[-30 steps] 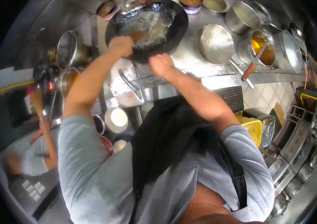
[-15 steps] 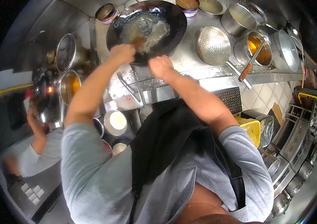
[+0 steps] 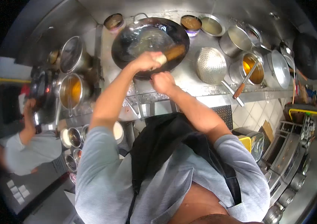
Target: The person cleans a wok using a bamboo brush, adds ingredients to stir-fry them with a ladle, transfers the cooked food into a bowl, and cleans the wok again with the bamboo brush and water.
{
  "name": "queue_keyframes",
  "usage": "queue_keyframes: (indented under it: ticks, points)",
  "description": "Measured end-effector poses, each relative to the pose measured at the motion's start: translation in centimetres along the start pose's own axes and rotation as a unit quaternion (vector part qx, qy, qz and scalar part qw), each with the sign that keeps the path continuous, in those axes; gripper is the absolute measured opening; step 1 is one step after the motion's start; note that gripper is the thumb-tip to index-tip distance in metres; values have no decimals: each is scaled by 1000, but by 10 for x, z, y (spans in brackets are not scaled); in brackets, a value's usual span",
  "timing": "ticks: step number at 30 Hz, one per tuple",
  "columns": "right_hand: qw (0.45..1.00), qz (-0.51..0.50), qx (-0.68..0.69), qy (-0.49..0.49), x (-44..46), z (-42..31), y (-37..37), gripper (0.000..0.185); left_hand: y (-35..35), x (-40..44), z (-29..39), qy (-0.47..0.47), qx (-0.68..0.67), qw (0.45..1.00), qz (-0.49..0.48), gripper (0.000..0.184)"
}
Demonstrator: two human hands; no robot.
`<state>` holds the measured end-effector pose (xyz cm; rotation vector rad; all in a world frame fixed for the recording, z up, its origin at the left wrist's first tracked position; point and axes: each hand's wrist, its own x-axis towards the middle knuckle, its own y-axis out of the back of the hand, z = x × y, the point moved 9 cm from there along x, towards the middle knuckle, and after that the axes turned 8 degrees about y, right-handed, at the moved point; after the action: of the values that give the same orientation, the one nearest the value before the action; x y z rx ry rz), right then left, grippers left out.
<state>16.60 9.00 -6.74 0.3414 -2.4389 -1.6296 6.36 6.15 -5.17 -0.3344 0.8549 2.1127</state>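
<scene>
Dull, smeared stainless steel forms the counter (image 3: 188,76) and the wall behind it, bright where light glances off. Gripped in the left hand (image 3: 146,61) is a stiff brush (image 3: 175,53), its brown bristles fanned out and a little blurred over the near side of a wok (image 3: 123,44). Curled into a fist, the right hand (image 3: 163,82) meets the wok's near edge; whether it closes around a handle, I cannot tell. Round, deep and black, the wok sits on the counter with glossy, cloudy liquid (image 3: 143,43) inside and a looped metal handle at its far rim. To its right lies a round perforated strainer (image 3: 210,65), then a cylindrical metal pot (image 3: 236,72) of amber liquid, crossed by a wooden-handled utensil (image 3: 239,90). Farther left, a co-worker (image 3: 35,153) in grey reaches toward another dark pan.
</scene>
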Motion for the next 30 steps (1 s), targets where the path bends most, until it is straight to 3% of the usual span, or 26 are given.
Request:
queue_keyframes:
  ticks: [2,3,6,8,9,10,11,12,13,16,18,22,24,27,30]
  points:
    - [1000,-18,6,-14,2,1,-5,27,11,-13,-18,-137,125,982,29,74]
    - [1000,-15,17,-19,3,1,-6,29,18,-42,-14,-27,150,986,-63,76]
    - [1000,-8,8,-23,4,-3,-1,29,63,-79,-7,67,425,902,-32,64]
    - [999,-16,4,-30,5,-4,-1,29,95,-29,-46,84,506,858,25,50]
    - [999,-19,2,-33,4,-3,-1,29,110,0,-56,114,477,870,53,43]
    - [999,-22,0,-36,5,-3,-1,29,115,33,-61,84,443,888,94,45]
    - [999,-21,-5,-31,6,-3,-1,29,119,75,-86,58,329,927,171,47]
    - [999,-20,-11,-26,5,0,-3,29,106,74,-69,31,228,952,203,49]
    - [999,-20,-17,-20,5,1,-5,30,82,86,-69,55,157,971,174,51]
    - [998,-53,-30,-29,10,10,-13,31,24,54,-37,7,125,982,145,58]
    - [995,-78,-35,-53,13,12,-16,31,16,10,-18,-11,270,953,137,59]
    - [992,-85,-71,-54,14,17,-26,29,56,-79,-37,82,457,885,-45,61]
    - [994,-57,-81,-42,3,9,-14,26,103,-94,-50,91,527,845,-3,60]
    - [997,8,-81,-14,-26,-16,33,22,166,-127,-69,128,393,894,173,65]
    - [995,80,-59,11,-59,-36,63,17,175,-155,-108,96,216,926,293,68]
